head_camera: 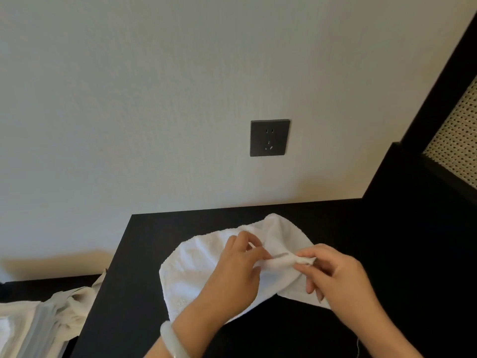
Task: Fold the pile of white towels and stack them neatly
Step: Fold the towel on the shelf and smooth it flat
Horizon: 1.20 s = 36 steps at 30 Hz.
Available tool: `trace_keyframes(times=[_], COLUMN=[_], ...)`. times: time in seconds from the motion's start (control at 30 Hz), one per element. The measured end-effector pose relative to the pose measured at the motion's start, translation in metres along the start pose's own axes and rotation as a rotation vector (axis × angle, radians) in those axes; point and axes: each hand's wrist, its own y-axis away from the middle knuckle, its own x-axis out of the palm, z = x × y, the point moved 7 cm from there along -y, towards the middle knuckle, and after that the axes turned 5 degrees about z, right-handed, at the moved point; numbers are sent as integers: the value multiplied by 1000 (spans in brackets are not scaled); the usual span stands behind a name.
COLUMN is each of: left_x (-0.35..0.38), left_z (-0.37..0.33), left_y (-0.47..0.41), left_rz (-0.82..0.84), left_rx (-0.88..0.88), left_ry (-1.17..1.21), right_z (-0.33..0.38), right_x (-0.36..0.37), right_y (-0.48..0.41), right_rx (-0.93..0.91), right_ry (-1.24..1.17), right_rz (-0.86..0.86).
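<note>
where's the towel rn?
Head view, lower centre: white towel on the black table below the wall socket, pinched by left hand and right hand.

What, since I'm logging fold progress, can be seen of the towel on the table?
The towel is white, looks like soft terry cloth, and is not yet folded. It lies rumpled on the black table, its far edge curving up in a hump. Part of its near edge is gathered into a narrow roll lifted off the rest: the left hand pinches one end, the right hand the other.
</note>
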Motion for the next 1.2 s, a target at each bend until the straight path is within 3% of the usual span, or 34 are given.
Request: trace_keyframes(times=[0.13,0.3,0.43,0.57,0.73,0.9,0.97,1.07,1.2], left_x=[24,43,46,41,59,22,15,24,42], left_z=[24,40,34,19,34,35,47,73,74], left_y=[-18,-28,-47,-77,-99,-70,-46,-14,1], left_rz=[264,357,229,35,201,-130,-78,131,243], left_rx=[37,-53,-131,-95,-201,-216,-242,-300,-259], left_ry=[-299,-389,-363,-217,-267,130,126,-65,-320], right_z=[-30,-91,-126,-139,-142,-152,-160,-168,-172], right_x=[-49,-90,-85,-72,-70,-76,-72,-64,-57], right_y=[0,2,0,-4,-7,-7,-6,-4,-5], right_rx=[83,207,294,306,289,287,311,345,349], right_ry=[-150,-222,-223,-255,-264,-291,-286,-282,-270], right_rz=[-231,-482,-480,-460,-464,-488,-490,-498,-497])
